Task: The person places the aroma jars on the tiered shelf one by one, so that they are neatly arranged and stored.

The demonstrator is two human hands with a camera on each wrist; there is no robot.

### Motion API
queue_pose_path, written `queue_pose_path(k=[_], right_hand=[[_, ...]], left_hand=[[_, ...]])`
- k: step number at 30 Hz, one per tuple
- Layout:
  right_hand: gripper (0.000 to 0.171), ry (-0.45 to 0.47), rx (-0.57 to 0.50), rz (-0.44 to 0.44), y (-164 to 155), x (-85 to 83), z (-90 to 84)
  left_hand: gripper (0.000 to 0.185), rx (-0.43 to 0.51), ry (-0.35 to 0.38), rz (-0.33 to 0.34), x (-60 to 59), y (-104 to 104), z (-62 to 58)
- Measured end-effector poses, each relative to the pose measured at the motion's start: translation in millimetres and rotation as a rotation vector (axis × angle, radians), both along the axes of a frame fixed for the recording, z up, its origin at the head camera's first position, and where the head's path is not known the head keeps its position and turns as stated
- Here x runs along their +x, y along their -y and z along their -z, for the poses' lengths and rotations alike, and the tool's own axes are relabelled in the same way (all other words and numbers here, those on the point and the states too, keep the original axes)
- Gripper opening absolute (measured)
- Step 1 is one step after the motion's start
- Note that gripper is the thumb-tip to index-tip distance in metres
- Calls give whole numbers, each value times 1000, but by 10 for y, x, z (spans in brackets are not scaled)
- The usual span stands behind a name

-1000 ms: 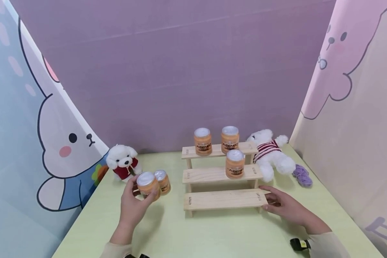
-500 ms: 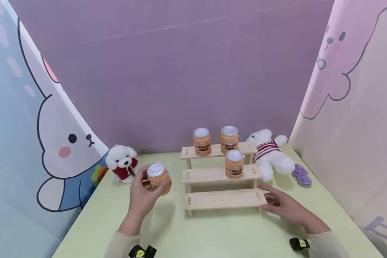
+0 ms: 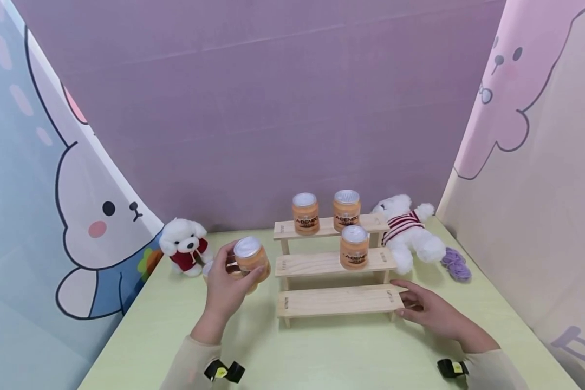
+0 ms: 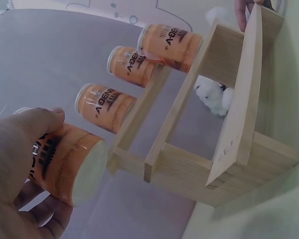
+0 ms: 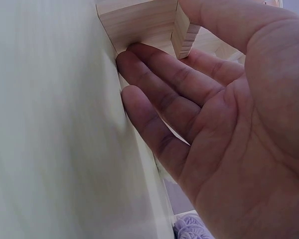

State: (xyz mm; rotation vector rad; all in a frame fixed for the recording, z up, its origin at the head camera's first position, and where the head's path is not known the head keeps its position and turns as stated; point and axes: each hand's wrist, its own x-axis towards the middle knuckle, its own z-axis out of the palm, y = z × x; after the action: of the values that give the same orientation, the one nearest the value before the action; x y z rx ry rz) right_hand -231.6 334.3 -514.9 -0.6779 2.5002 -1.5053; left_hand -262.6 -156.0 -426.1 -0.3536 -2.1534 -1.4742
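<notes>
In the head view my left hand grips an orange can with a silvery top, held up left of a three-tier wooden display stand. The left wrist view shows its pale flat bottom facing the stand. Behind that hand a second can stands on the table, mostly hidden. At the stand's right end my right hand holds the lowest board, thumb at the front edge and index finger at the back. Its other fingers reach against the leg below.
Two matching cans, a left one and a right one, stand on the top tier. Another can stands on the middle tier, right side. A white plush dog, a plush bear and purple yarn lie around.
My left hand has lifted its can from beside the other can and carried it right and upward, toward the stand. The right hand stays at the stand's end.
</notes>
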Motion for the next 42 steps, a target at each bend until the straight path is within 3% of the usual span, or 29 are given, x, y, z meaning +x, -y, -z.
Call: queue_pose_path(k=[21,29,42], right_hand=[[74,-2,-4,2,13,12,-21],[74,-11,-4,-4,18,12,-27],[74,-10,-5,-5,3,2,-11]], left_hand=[[74,-30,43,28,-205,-353,-18],[74,-55,-3,74,-283,-506,29],[75,-14,33,152,-321,-818,76]])
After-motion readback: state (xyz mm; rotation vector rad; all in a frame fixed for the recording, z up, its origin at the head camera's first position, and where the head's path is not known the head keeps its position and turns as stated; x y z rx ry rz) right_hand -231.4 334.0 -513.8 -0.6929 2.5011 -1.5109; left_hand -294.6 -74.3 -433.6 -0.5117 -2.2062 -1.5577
